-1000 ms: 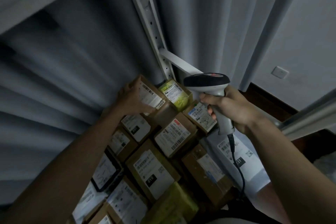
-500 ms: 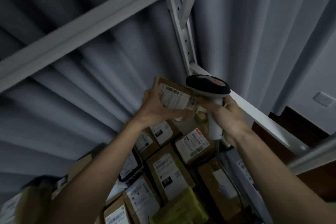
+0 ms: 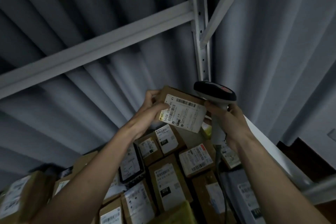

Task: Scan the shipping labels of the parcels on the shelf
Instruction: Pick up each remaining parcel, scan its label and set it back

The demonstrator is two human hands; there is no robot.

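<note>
A: Grey curtain folds (image 3: pixel 76 23) fill the whole back, yes?

B: Yes, and in front of them stands the white metal shelf frame (image 3: pixel 199 29), one upright with a crossbeam running off to the left and a brace slanting to the right.

A: And below?

B: Cardboard parcels (image 3: pixel 169 182) lie packed side by side on the shelf, most with white shipping labels facing up; one reads "010". A yellow-green packet (image 3: pixel 181 212) sits at the bottom edge, and a black-framed flat item (image 3: pixel 131 165) lies among the boxes to the left.

A: Where is the parcel being handled?

B: A small brown box (image 3: pixel 180 96) is lifted above the pile, tilted, its shipping label (image 3: pixel 183 112) facing the camera. The left hand (image 3: pixel 151 109) grips its left edge, thumb across the label's corner.

A: The scanner?

B: The right hand (image 3: pixel 225 114) is wrapped round the pale handle of a barcode scanner (image 3: pixel 214 91), whose dark head sits just beside the box's upper right corner. One fingertip of that hand touches the label's right edge. The scanner's cable (image 3: pixel 217 152) hangs down towards the parcels.
</note>
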